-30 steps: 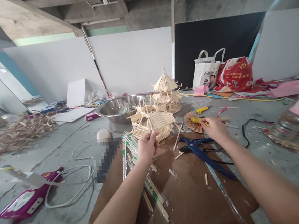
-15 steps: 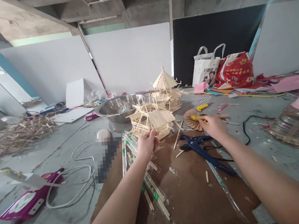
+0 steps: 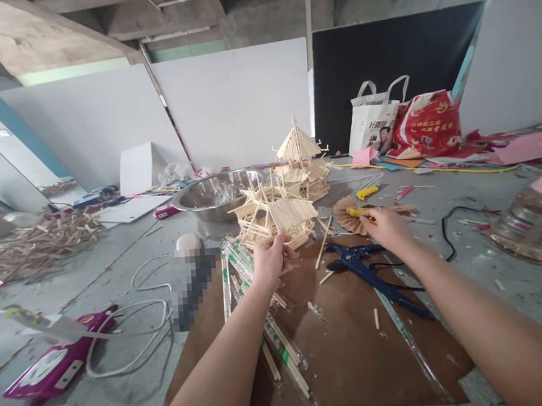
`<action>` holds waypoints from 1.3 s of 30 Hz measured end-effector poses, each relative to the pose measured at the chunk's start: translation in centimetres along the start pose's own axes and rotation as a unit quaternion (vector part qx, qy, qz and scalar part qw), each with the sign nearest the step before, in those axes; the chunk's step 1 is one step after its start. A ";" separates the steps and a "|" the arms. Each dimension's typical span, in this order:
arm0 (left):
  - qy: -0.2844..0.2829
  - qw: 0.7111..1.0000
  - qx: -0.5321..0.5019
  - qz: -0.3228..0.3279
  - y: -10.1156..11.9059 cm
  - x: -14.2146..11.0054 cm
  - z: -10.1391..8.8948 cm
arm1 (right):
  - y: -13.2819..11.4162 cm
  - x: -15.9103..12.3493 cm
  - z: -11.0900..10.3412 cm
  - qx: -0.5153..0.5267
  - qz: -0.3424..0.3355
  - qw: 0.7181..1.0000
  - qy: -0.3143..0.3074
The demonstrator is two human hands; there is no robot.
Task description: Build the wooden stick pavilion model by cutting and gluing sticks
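My left hand point(image 3: 269, 259) has its thumb and fingers pinched together at the front edge of a roof panel of pale sticks point(image 3: 293, 213). That panel is part of a low wooden-stick pavilion model point(image 3: 254, 221); what the fingertips hold, if anything, is hidden. My right hand point(image 3: 388, 227) is closed around a yellow glue gun point(image 3: 356, 212), its front end over a pleated brown paper disc point(image 3: 344, 222). Just below this hand, blue-handled cutters point(image 3: 374, 282) lie on a brown board point(image 3: 351, 358). Wrapped chopsticks point(image 3: 281, 344) are spread under and beside my left forearm.
A taller stick pavilion point(image 3: 297, 148) and a steel basin point(image 3: 196, 196) stand behind. A yellow utility knife point(image 3: 367, 192) lies beyond my right hand. At left are a purple power strip point(image 3: 55, 366), a white cable point(image 3: 129, 369) and a stick pile point(image 3: 46, 243); a plastic jug point(image 3: 530, 228) is at right.
My left hand has shifted slightly right along the roof panel's front edge. My right hand stays around the yellow glue gun, almost unmoved.
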State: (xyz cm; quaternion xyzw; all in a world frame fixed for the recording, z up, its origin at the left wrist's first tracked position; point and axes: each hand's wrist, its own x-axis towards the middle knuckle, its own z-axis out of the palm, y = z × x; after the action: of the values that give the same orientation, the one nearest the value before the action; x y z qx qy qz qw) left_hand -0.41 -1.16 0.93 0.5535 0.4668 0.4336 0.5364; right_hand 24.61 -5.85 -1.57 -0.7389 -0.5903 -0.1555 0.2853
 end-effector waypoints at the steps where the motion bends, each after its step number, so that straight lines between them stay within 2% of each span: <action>1: -0.002 1.000 -0.002 0.001 0.0 0.0 0.0 | 0.0 0.0 0.0 0.001 -0.002 1.000 -0.002; 12: -0.019 1.000 -0.010 0.008 -0.2 0.0 0.1 | 0.0 0.0 0.0 -0.003 -0.004 1.000 0.003; 39: -0.022 1.000 -0.020 0.006 0.0 -0.1 0.0 | -0.1 0.0 -0.2 -0.001 -0.003 1.000 -0.004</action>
State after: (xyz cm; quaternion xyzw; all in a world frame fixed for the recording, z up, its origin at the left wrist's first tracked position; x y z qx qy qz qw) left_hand -0.42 -1.22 0.96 0.5549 0.4423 0.4339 0.5551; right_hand 24.52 -5.91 -1.40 -0.7382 -0.5933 -0.1542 0.2816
